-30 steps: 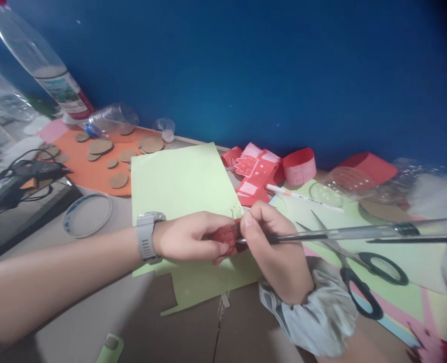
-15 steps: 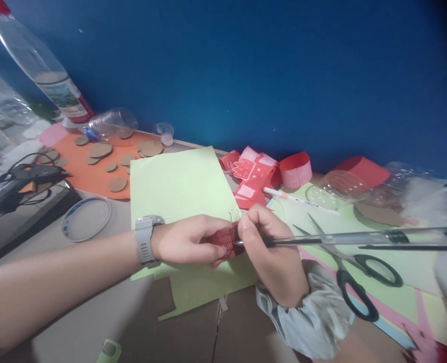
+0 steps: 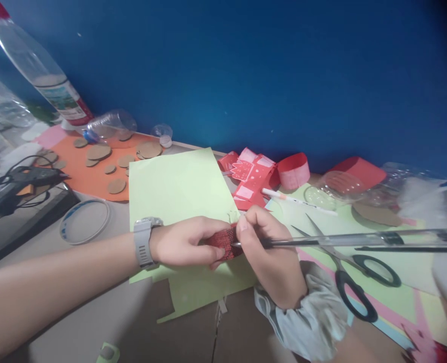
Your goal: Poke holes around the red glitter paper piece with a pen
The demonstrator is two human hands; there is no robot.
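Over a pale green paper sheet (image 3: pixel 178 186), my left hand (image 3: pixel 185 242) wears a grey watch and pinches a small red piece (image 3: pixel 223 242) covered in a fine black criss-cross pattern. My right hand (image 3: pixel 272 252), with a pale scrunchie (image 3: pixel 310 312) on its wrist, grips a clear-barrelled black pen (image 3: pixel 332 239). The pen's tip rests on or right at the red piece's right part. My right fingers hide that side of the piece. Near the right hand lie open scissors (image 3: pixel 340 264) with black handles.
Red paper strips (image 3: pixel 251 174), a red paper ring (image 3: pixel 294 170) and a white marker (image 3: pixel 299 199) lie behind my hands. Cardboard discs (image 3: pixel 99 152) sit on orange paper (image 3: pixel 72 176) at left. A tall bottle (image 3: pixel 53 85), a tape ring (image 3: pixel 85 222) and black cables (image 3: pixel 26 184) stand farther left.
The view has shifted very slightly. Both hands keep their grip on the red piece and the pen, with hardly any movement visible.
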